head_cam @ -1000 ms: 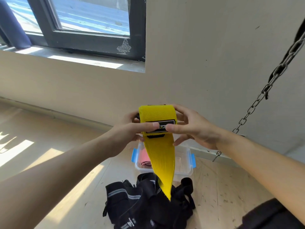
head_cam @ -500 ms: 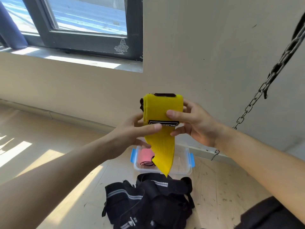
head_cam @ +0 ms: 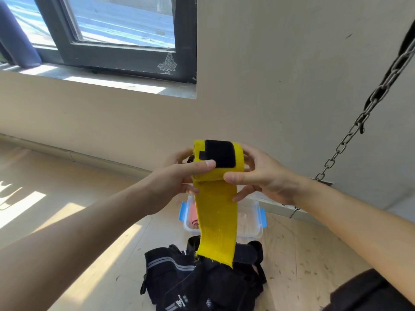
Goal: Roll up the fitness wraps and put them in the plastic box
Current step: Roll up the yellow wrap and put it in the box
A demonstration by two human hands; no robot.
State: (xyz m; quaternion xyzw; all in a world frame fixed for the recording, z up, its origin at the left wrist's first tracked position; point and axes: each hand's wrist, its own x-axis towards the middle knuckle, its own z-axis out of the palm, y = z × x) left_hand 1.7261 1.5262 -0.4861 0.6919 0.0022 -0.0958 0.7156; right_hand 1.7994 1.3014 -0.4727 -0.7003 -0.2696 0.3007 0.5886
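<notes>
I hold a yellow fitness wrap (head_cam: pixel 215 212) in the air, partly rolled, with a black velcro patch on top of the roll. My left hand (head_cam: pixel 179 176) grips the roll's left end, thumb across its front. My right hand (head_cam: pixel 260 176) grips the right end, thumb under the roll's edge. The loose tail hangs down in front of the clear plastic box (head_cam: pixel 256 223) with blue clips on the floor. A pink rolled wrap (head_cam: pixel 192 215) lies inside the box, partly hidden by the tail. A pile of black wraps (head_cam: pixel 202 277) lies on the floor in front of the box.
A beige wall with a skirting board runs behind the box. A metal chain (head_cam: pixel 350 135) hangs at the right down to a floor anchor. A dark-framed window (head_cam: pixel 116 41) is at the upper left. A black object (head_cam: pixel 370 292) sits at the bottom right on the wooden floor.
The roll has turned in my hands, so the black velcro patch now faces up and the label is out of sight. Both thumbs have shifted on the roll.
</notes>
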